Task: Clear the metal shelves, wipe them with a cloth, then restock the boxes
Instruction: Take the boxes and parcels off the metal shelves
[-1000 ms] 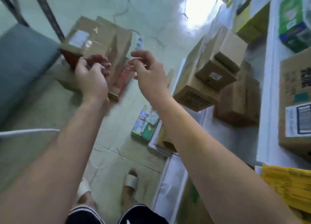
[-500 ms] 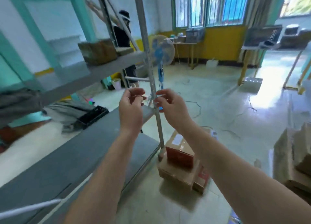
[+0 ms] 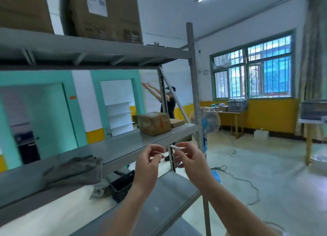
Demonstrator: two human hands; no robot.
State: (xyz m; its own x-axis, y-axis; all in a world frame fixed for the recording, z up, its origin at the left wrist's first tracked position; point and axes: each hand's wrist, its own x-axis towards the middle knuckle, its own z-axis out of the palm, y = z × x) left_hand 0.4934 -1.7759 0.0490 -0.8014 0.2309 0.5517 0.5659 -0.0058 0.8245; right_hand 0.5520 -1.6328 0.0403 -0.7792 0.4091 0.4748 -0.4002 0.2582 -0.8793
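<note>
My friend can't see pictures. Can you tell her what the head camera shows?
Two bare hands, left hand and right hand, are raised together before a grey metal shelf, the right pinching a small white scrap. A grey cloth and a cardboard box sit on that shelf; bigger boxes stand above.

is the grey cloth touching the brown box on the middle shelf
Apart. The head view shows bare shelf between the grey cloth, lying at the left, and the brown box farther along to the right.
</note>
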